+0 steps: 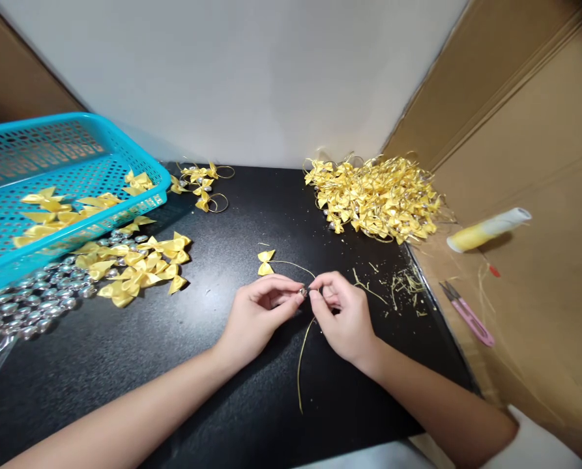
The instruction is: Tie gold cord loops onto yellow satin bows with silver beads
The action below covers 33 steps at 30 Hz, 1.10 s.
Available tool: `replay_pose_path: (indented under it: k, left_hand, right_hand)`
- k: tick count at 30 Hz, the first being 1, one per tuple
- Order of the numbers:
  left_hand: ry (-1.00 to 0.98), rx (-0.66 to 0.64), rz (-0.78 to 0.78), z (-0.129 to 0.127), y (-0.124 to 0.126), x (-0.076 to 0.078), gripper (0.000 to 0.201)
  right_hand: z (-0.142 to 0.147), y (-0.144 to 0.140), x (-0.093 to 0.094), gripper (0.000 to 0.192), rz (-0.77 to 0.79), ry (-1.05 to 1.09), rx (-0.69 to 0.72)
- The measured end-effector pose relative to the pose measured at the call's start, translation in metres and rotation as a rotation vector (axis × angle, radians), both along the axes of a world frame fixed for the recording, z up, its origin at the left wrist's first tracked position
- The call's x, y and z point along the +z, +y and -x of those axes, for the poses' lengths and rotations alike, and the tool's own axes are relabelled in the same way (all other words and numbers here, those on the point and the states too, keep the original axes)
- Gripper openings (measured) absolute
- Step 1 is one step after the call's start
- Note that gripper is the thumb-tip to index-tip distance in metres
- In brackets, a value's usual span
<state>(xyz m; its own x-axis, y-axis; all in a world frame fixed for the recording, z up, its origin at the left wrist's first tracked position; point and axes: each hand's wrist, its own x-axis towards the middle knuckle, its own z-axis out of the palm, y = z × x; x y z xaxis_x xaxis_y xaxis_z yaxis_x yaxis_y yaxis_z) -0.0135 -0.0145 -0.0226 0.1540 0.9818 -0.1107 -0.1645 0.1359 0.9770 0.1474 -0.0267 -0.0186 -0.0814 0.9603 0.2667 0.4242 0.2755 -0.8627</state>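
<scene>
My left hand [259, 311] and my right hand [342, 312] meet fingertip to fingertip over the black table [173, 365]. Between them they pinch a small silver bead [303, 292] on a thin gold cord [301, 358]. One end of the cord trails down toward me. The other end arcs up left to a yellow ribbon bow [265, 262] lying on the table.
A turquoise basket [90, 163] with several yellow bows stands at the left. Below it lie loose bows [139, 267] and silver beads [31, 306]. A heap of finished bows with cord [376, 195] sits at the back right. Pink snips [466, 312] and a yellow spool [486, 229] rest on cardboard at the right.
</scene>
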Motion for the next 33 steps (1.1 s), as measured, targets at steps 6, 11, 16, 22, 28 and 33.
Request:
replay_pose_path:
  k: [6, 11, 16, 22, 28, 33]
  left_hand:
    - [-0.144, -0.023, 0.102, 0.003, 0.003, -0.002, 0.006]
    - [-0.102, -0.036, 0.119, 0.002, 0.002, -0.003, 0.009]
    - [0.197, -0.048, -0.111, 0.003, 0.001, -0.004, 0.012]
    - [0.769, -0.045, -0.59, 0.021, 0.013, 0.005, 0.017]
    - [1.26, -0.141, -0.754, 0.044, 0.031, 0.011, 0.025]
    - [1.323, -0.082, -0.767, 0.044, 0.036, 0.004, 0.026]
  right_hand:
    - [-0.013, 0.001, -0.007, 0.01, 0.169, 0.204, 0.141]
    - [-0.008, 0.004, -0.013, 0.008, 0.283, 0.361, 0.188]
    - [0.0, 0.01, -0.014, 0.015, 0.36, 0.581, 0.138]
    - [-0.003, 0.011, -0.013, 0.018, 0.381, 0.641, 0.11]
    - [-0.013, 0.015, -0.008, 0.024, 0.319, 0.573, 0.014]
    - [-0.026, 0.022, -0.008, 0.02, 0.207, 0.578, -0.089]
